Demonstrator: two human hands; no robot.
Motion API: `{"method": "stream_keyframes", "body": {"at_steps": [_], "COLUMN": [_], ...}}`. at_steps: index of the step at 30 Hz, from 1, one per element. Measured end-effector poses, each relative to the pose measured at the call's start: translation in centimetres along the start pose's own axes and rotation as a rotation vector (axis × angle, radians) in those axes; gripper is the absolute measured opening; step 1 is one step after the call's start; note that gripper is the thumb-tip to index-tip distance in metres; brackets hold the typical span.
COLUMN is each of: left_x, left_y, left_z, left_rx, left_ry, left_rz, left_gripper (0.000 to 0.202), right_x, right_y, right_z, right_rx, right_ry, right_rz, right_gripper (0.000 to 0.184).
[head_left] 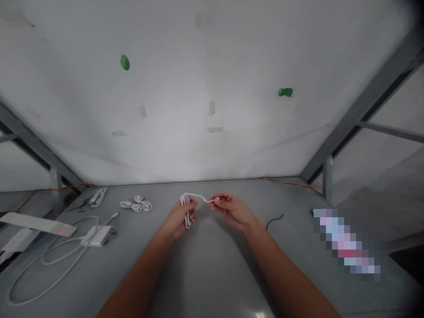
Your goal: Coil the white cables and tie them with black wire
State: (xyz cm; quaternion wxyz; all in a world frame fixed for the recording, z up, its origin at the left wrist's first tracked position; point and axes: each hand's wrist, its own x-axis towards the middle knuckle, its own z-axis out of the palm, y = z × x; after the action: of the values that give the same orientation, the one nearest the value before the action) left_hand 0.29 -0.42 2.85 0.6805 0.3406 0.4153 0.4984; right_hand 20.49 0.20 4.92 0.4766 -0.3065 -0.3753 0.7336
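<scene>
Coiled white rubbery cable [186, 211]

- grey table [238, 194]
- white coil [97, 197] near the far left edge
- second coil [135, 204] just right of it
- loose white cable [49, 269], looped at front left
- white adapter [98, 235] touching that cable
- flat white panel [38, 224] at the left edge
- short black wire [274, 222] right of centre
- orange wire [291, 183] along the far edge
- pixelated patch [346, 243] at right, hiding whatever lies there
</scene>
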Motion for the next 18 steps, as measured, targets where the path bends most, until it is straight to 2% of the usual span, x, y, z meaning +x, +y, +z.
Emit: {"method": "stream_keyframes", "body": {"at_steps": [4, 7, 11, 14, 16, 18], "left_x": [-0.5, 0.0, 0.6, 0.1, -0.4, -0.9], "left_y": [0.7, 0.4, -0.6, -0.7, -0.5, -0.2], "left_z": [0.6, 0.5, 0.0, 0.1, 0.4, 0.8], "left_rx": [-0.115, -0.096, 0.184, 0.410, 0.497, 0.533], "left_ry": [-0.035, 0.055, 0.244, 0.301, 0.313, 0.307], "left_rz": [-0.014, 0.089, 0.363, 0.530, 0.589, 0.610], "left_gripper": [0.045, 0.047, 0.043, 0.032, 0.027, 0.024], "right_x": [0.9, 1.5, 1.9, 1.6, 1.2, 0.8], "right_y": [0.7, 1.8, 3.4, 3.8, 3.5, 3.1], "right_z": [-0.4, -0.8, -1.0, -0.7, -0.3, 0.0], "right_rx": [-0.040, -0.254, -0.604, -0.796, -0.919, -1.012], "right_ry": [0.128, 0.195, 0.332, 0.413, 0.415, 0.339], "right_rz": [-0.065, -0.092, -0.166, -0.279, -0.341, -0.362], "right_gripper": [0.045, 0.045, 0.031, 0.022, 0.017, 0.014]}}
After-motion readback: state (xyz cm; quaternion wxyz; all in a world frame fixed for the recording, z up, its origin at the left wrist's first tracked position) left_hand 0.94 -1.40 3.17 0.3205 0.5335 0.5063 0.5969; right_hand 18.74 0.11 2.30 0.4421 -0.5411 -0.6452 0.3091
